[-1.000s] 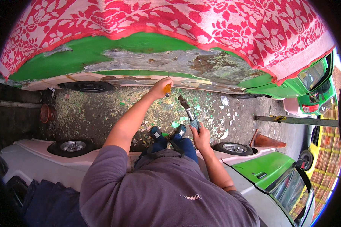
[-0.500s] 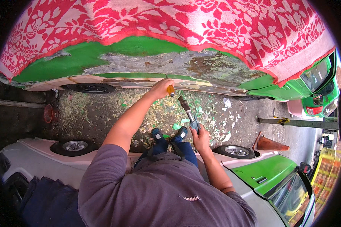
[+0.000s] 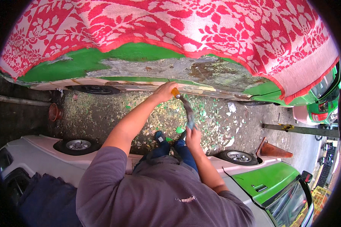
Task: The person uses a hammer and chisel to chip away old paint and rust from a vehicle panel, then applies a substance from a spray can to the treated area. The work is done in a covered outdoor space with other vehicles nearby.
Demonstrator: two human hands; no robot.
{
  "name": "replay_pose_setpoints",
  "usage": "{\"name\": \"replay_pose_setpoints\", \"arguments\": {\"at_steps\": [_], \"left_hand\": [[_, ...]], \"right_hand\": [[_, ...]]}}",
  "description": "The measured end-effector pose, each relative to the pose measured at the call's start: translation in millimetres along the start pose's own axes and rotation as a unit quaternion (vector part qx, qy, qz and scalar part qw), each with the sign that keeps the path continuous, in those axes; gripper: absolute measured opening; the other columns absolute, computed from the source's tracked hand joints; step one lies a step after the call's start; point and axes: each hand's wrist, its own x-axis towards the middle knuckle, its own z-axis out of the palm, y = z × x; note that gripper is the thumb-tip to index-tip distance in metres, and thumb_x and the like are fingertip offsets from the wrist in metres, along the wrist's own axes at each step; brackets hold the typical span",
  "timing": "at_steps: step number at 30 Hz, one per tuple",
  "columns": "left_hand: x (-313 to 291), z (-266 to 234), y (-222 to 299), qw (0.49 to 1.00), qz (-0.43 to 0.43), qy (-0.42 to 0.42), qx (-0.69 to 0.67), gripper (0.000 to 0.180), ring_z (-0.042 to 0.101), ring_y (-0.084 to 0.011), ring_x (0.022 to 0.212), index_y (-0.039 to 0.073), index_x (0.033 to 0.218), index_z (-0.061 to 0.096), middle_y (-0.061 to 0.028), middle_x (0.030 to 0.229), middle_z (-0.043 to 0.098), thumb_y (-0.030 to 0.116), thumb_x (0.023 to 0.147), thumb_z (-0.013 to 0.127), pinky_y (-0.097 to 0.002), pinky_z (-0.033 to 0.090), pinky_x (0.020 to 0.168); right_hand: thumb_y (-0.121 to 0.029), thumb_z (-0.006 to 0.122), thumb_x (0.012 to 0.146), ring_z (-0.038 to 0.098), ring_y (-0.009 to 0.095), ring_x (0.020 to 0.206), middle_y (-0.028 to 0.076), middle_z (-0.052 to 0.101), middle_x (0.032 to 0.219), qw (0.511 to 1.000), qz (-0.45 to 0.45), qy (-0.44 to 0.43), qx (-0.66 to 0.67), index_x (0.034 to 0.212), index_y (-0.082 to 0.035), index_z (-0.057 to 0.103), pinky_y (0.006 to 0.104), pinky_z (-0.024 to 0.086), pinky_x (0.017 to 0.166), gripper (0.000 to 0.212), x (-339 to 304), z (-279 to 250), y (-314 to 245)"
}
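My left hand [image 3: 164, 92] is closed round an amber-handled chisel [image 3: 175, 92], its metal-capped butt toward me and its tip at the lower edge of the car side [image 3: 147, 68]. The blade is mostly hidden by my fingers and the panel. A hammer [image 3: 189, 110] with a blue-grey grip is in my closed right hand [image 3: 193, 138], smeared by motion. Its head is at the chisel's butt; whether they touch I cannot tell. Green paint is stripped off much of the panel, leaving grey metal and brown patches.
A red and pink floral cloth [image 3: 147, 26] drapes over the car. Paint flakes [image 3: 140, 117] litter the ground. Behind me stands a pale and green car [image 3: 261, 178]. An orange cone [image 3: 274, 149] and a metal post [image 3: 303, 130] are at right, a reddish bucket [image 3: 55, 112] at left.
The hammer has swung up and away from me, its head now at the chisel's butt instead of apart from it. My left hand keeps the chisel at the panel's lower edge.
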Motion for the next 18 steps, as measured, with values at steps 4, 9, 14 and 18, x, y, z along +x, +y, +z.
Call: {"name": "replay_pose_setpoints", "arguments": {"at_steps": [4,9,14,18], "left_hand": [[7.4,-9.2,8.8,0.999,-0.035,-0.013,-0.002,0.014,0.058,-0.0347,0.098,0.005,0.096,0.055,-0.0138,0.099,0.060,0.004,0.082,0.057,-0.0430,0.045,0.082],[9.9,3.1,-3.5,1.000,0.007,0.021,-0.018,0.013,0.058,-0.0353,0.094,0.004,0.094,0.054,-0.0143,0.095,0.059,0.006,0.083,0.060,-0.0420,0.046,0.079],[8.5,0.3,4.1,0.999,-0.027,0.021,-0.030,0.012,0.058,-0.0353,0.096,0.004,0.093,0.054,-0.0148,0.094,0.059,0.006,0.083,0.059,-0.0420,0.046,0.080],[-3.5,9.9,-18.6,0.997,-0.031,0.068,0.022,0.010,0.056,-0.0360,0.092,0.004,0.092,0.054,-0.0149,0.092,0.058,0.006,0.083,0.058,-0.0427,0.044,0.079]], "right_hand": [[-0.015,0.059,0.090,0.061,0.045,0.069,0.022,0.062,0.075,1.000,-0.003,-0.014,-0.002,0.095,0.000,0.060,0.0480,0.048,0.061,0.015,16.7,-7.7,-0.2],[-0.016,0.061,0.089,0.061,0.042,0.066,0.023,0.061,0.073,0.999,0.036,-0.010,-0.039,0.087,0.000,0.061,0.0481,0.047,0.059,0.017,30.5,4.9,9.7],[-0.017,0.060,0.090,0.060,0.043,0.065,0.024,0.060,0.074,0.999,-0.013,0.025,0.044,0.081,0.002,0.060,0.0490,0.045,0.057,0.021,14.4,-13.3,9.6],[-0.022,0.060,0.093,0.058,0.046,0.064,0.024,0.059,0.068,0.996,0.059,-0.006,-0.070,0.076,0.001,0.055,0.0503,0.043,0.054,0.029,33.0,-3.2,4.5]]}}
